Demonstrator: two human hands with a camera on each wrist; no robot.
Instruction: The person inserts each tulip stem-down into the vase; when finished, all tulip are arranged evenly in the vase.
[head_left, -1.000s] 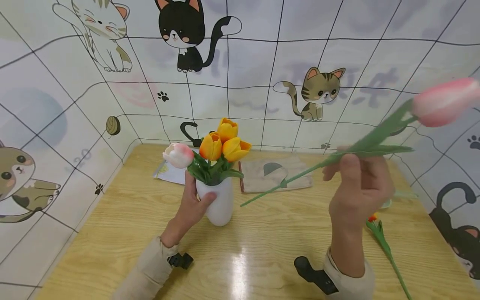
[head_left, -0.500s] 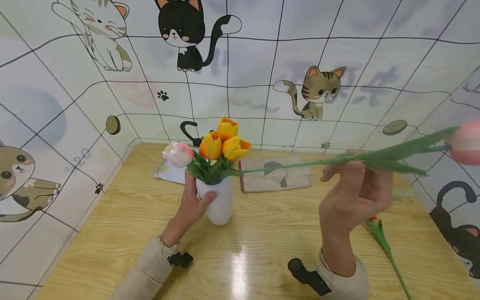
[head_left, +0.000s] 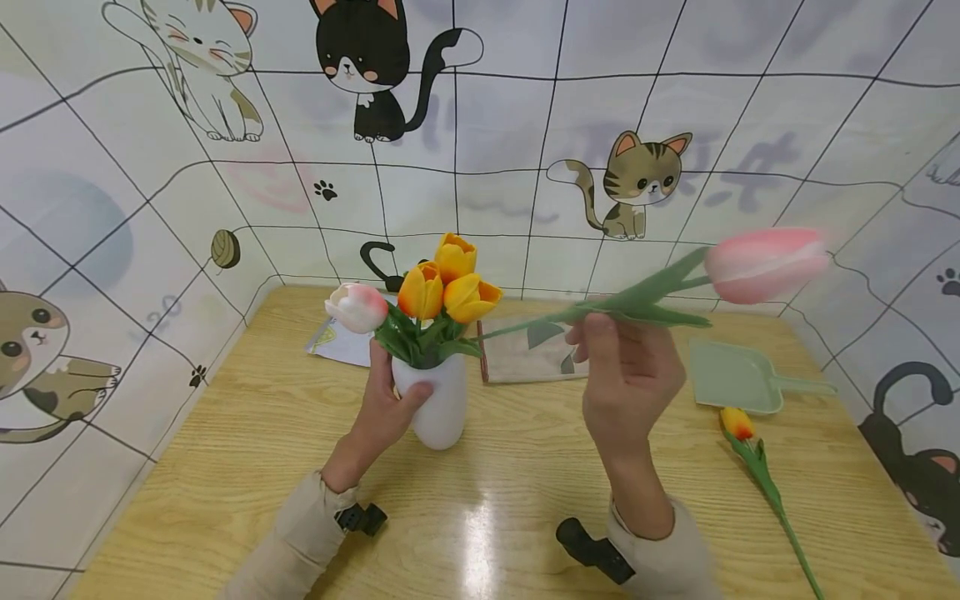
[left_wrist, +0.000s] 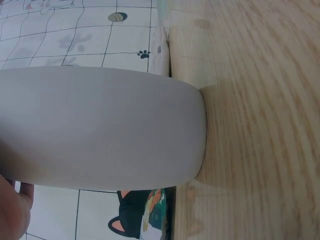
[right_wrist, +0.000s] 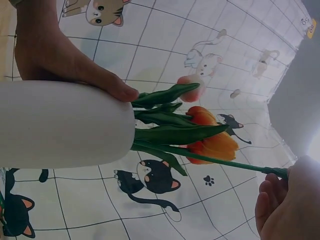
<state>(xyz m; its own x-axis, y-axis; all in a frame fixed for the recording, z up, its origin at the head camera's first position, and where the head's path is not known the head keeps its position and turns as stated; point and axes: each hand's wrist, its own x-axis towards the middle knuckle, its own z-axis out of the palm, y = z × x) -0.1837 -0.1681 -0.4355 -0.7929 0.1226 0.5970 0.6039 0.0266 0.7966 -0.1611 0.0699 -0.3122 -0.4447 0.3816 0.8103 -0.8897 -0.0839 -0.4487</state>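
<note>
My left hand (head_left: 386, 417) grips a white vase (head_left: 444, 408) near its rim, the vase standing on the wooden table. Several orange-yellow tulips (head_left: 422, 292) and one white-pink tulip (head_left: 356, 309) stand in it. Between thumb and fingers my right hand (head_left: 633, 383) pinches a pink tulip (head_left: 765, 265) by its stem, right of the vase. The stem slants down to the left, and its lower end meets the leaves at the vase's mouth. In the right wrist view the stem (right_wrist: 225, 162) runs to the rim; leaves hide whether its tip is inside.
At the right lies another orange-yellow tulip (head_left: 738, 423) on the table (head_left: 540, 500). Behind it is a pale green dustpan-like thing (head_left: 735, 379). A beige cloth item (head_left: 517, 354) and a printed sheet (head_left: 337, 343) lie behind the vase. Cat-patterned sheeting (head_left: 502, 208) surrounds the table.
My right hand has moved left with the pink tulip, whose bloom first dipped and then swung left. The stem's end has come to the vase's mouth. My left hand stays on the vase.
</note>
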